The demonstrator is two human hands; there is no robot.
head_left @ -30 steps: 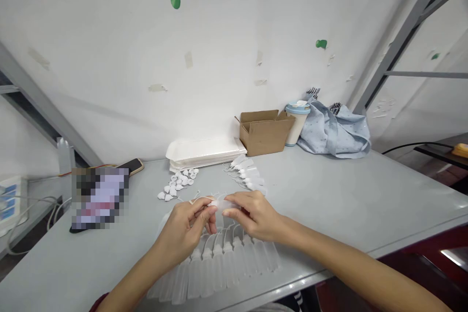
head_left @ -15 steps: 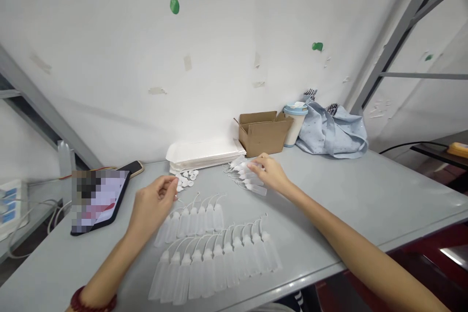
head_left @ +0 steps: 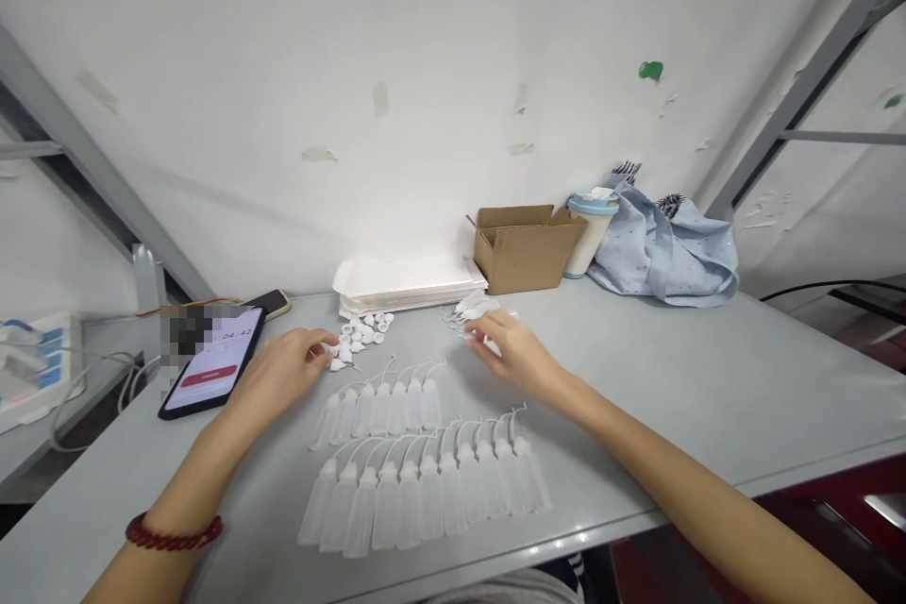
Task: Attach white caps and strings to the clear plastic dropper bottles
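My left hand (head_left: 287, 366) is at the left edge of a small pile of white caps (head_left: 364, 330), with a gap between thumb and index finger. My right hand (head_left: 513, 351) bends its fingers around a translucent squeeze bottle at a loose heap of such bottles (head_left: 476, 306); the hand hides most of it. Between me and the hands, capped squeeze bottles with thin bent tubes lie side by side in two rows: a shorter back row (head_left: 382, 411) and a longer front row (head_left: 421, 500).
A stack of white flat sheets or trays (head_left: 407, 288) lies against the wall, beside an open cardboard box (head_left: 528, 255). Farther right are a lidded cup (head_left: 589, 241) and a light blue cloth bag (head_left: 665, 250). A phone (head_left: 219, 368) rests at left, near a power strip (head_left: 42, 368).
My left hand has drawn slightly left and its fingers have parted. My right hand has shifted a little toward me over the heap. The whole view has tilted slightly.
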